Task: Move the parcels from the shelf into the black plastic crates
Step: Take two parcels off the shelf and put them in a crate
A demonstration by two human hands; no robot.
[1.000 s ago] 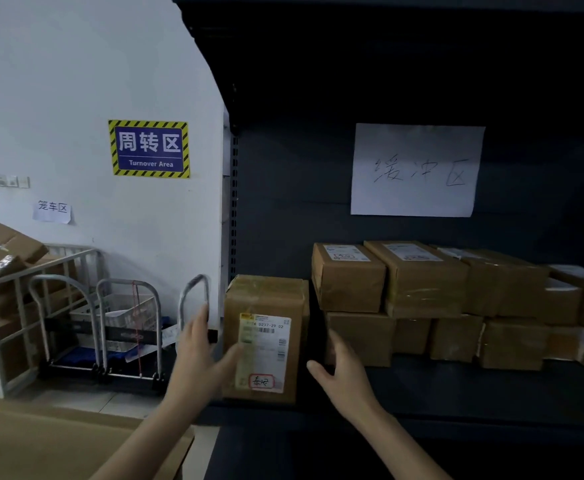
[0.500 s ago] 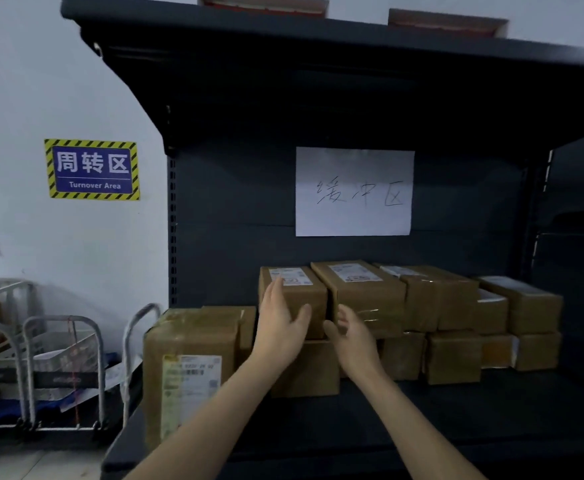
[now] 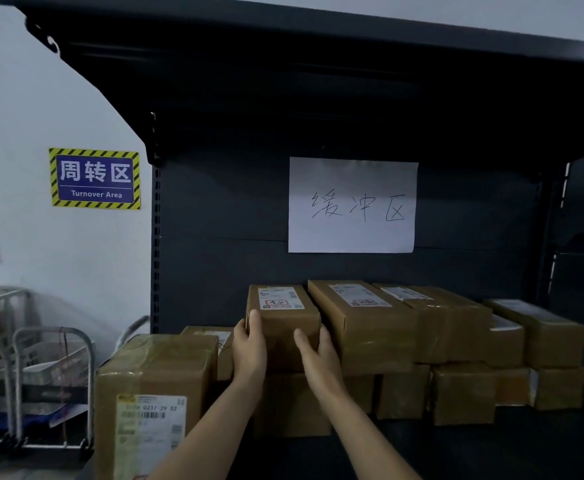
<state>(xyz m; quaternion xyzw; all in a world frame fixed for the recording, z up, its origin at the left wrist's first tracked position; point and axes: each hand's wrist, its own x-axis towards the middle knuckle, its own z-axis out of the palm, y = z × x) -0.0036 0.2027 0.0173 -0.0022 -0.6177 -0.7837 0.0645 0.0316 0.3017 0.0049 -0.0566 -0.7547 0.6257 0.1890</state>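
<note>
parcel: small brown carton with a white label on top, at the left end of the upper layer of the stack, on the dark shelf.
left hand: mine, wrapped round the parcel's left front edge, fingers reaching up its left side.
right hand: thumb on the parcel's front face, fingers tucked into the gap on its right side.
grip: i hold the parcel clasped between both hands (whether it is lifted off the carton beneath, i cannot tell).
neighbour carton: longer, labelled on top, just beside the parcel on the right, touching my right fingers.
lower row: plain brown cartons under the upper layer, running off to the right.
big carton: upright at the shelf's front left, barcode label facing me.
paper sheet: white, handwritten, stuck on the shelf's back panel above the stack.
sign: blue with a yellow-black border, reads "turnover area", on the wall to the left.
trolleys: metal-handled, on the floor below the sign.
</note>
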